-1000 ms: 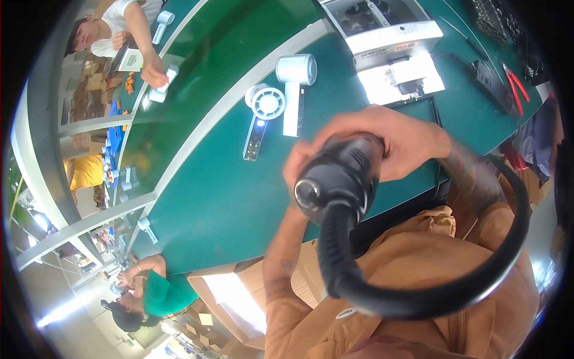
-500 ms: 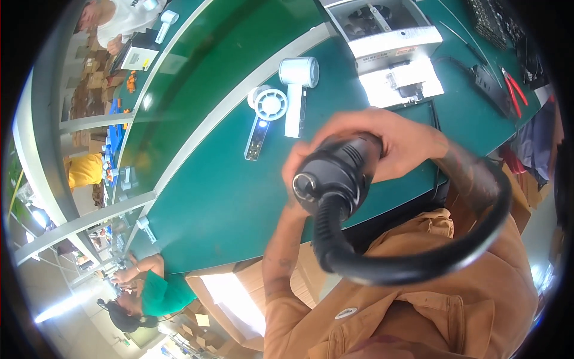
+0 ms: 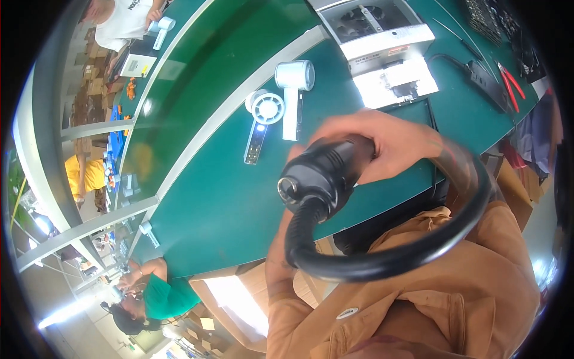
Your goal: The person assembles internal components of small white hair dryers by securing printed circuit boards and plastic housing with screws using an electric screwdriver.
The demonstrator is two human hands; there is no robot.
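Note:
My right hand (image 3: 400, 146) is wrapped round a black barrel-shaped handheld tool (image 3: 320, 179). From the tool's near end, a thick ribbed black cable (image 3: 371, 272) loops toward my right arm. Behind the tool is my left hand (image 3: 295, 151), mostly covered, so its fingers and what they hold cannot be made out. Beyond my hands, two pale blue handheld fans lie on the green table. One fan (image 3: 267, 109) shows its round grille, a small light and an exposed inner handle; the other fan (image 3: 293, 81) lies beside it.
A grey metal-cased device (image 3: 385, 45) with a brightly lit white plate stands at the far side. Red-handled pliers (image 3: 510, 87), a screwdriver (image 3: 460, 42) and a black power strip (image 3: 487, 87) lie at right. An open cardboard box (image 3: 224, 305) adjoins the near edge. Co-workers sit at left.
The tool and my right hand have shifted slightly left, and the cable loop has swung left too. Both fans remain in place on the table. The far-left co-worker's hand has moved to a fan.

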